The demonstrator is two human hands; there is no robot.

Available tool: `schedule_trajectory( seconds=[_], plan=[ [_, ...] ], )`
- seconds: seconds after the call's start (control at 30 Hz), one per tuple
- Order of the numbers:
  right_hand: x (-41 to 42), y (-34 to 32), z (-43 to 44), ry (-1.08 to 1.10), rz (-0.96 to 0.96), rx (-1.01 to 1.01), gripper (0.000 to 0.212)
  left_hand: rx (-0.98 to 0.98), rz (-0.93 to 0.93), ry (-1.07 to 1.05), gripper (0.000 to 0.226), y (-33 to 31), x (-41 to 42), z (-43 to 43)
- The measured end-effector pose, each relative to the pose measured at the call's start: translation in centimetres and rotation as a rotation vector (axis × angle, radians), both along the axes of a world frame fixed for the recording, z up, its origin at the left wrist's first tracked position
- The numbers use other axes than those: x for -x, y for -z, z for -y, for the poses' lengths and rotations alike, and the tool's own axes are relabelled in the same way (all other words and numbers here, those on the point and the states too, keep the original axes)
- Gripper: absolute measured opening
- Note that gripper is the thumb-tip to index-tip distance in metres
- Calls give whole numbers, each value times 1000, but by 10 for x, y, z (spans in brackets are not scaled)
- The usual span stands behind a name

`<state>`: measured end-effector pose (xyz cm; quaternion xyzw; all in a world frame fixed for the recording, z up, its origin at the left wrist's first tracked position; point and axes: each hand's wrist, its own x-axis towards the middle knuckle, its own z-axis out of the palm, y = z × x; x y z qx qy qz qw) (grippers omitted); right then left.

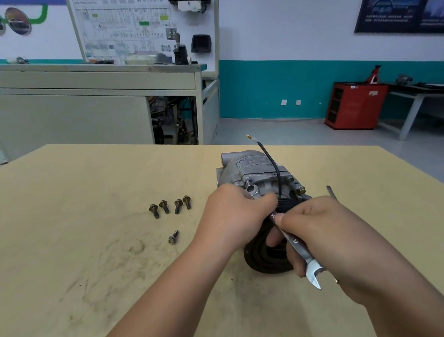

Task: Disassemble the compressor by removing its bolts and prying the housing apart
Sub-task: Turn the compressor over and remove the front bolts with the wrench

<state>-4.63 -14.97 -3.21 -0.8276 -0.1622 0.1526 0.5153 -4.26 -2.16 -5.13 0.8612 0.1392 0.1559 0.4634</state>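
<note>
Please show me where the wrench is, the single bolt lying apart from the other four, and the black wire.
wrench [297, 243], head view, on its flat shank.
single bolt [173, 237], head view, on the middle of its length.
black wire [276, 167], head view, on its curved upper part.

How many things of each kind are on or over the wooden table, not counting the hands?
Loose bolts: 5
Compressor: 1
Wrench: 1
Thin tool, partly hidden: 1
Total: 8
</note>
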Motion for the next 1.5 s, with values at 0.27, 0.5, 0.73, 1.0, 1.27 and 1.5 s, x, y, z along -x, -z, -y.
schedule_trajectory(
  seconds=[0.27, 0.5, 0.73, 1.0, 1.27, 1.5],
  plan=[
    [5, 12, 8, -67, -446, -518, 29, -43, -16, -23, 50, -6, -2, 3],
    [13, 23, 0, -68, -543, -791, 18, -31, 11, 12, 51, -4, 2, 2],
    [15, 28, -12, -36, -204, -530, 26, 48, 20, 55, 48, 3, 16, -7],
    [19, 23, -16, 40, 233, -115, 27, -262, -70, 51, 45, -8, 16, -10],
    [18, 24, -11, -1, -58, -279, 21, -196, -83, 110, 47, -7, 14, -9],
    [19, 33, -6, 0, -449, -619, 26, 48, -99, 193, 54, -1, 12, -14]
  ],
)
